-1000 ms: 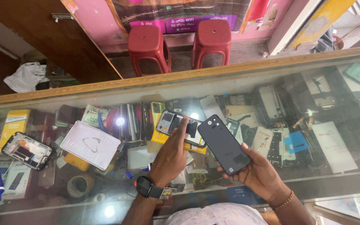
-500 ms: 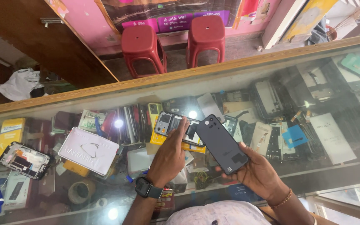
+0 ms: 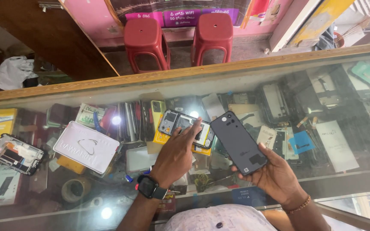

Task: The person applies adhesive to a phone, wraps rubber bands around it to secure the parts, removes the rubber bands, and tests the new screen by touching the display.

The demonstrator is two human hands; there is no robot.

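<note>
Clasping dark back cover [image 3: 239, 142] in right hand [image 3: 275, 175], camera end up-left, lengthwise diagonal.

Two red stools [image 3: 145, 40] [image 3: 213, 36] are seen, one dark back cover [image 3: 238, 142], two opened phones [image 3: 186, 128] [image 3: 14, 154], one tape roll [image 3: 74, 190], and one wristwatch [image 3: 151, 187].
</note>
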